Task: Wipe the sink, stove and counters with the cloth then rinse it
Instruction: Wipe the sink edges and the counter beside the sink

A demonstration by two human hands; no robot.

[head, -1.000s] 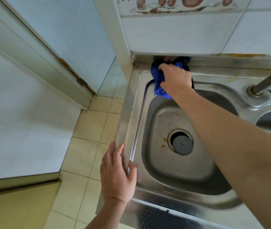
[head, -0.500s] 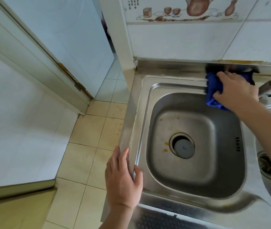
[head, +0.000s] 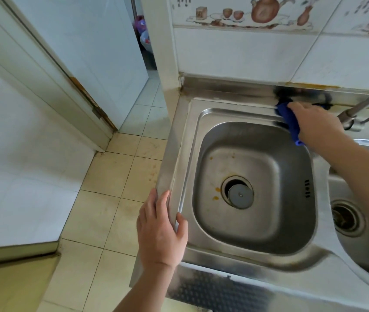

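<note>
A stainless steel double sink (head: 203,251) fills the right half of the view. Its left basin has a round drain (head: 237,192) and some orange stains. My right hand (head: 314,122) presses a blue cloth (head: 290,120) onto the back rim of the left basin, just left of the tap. Most of the cloth is hidden under the hand. My left hand (head: 159,230) rests on the sink's left edge, its fingers draped over the rim.
The tap (head: 363,104) slants in from the upper right, close to my right hand. A second basin with a drain (head: 347,218) lies at the right. Tiled wall (head: 246,52) stands behind the sink. Beige floor tiles (head: 111,176) and a door (head: 77,52) are at the left.
My right hand has slid the blue cloth to the right along the sink's back rim, from the back left corner to near the tap. My left hand stays on the left edge.
</note>
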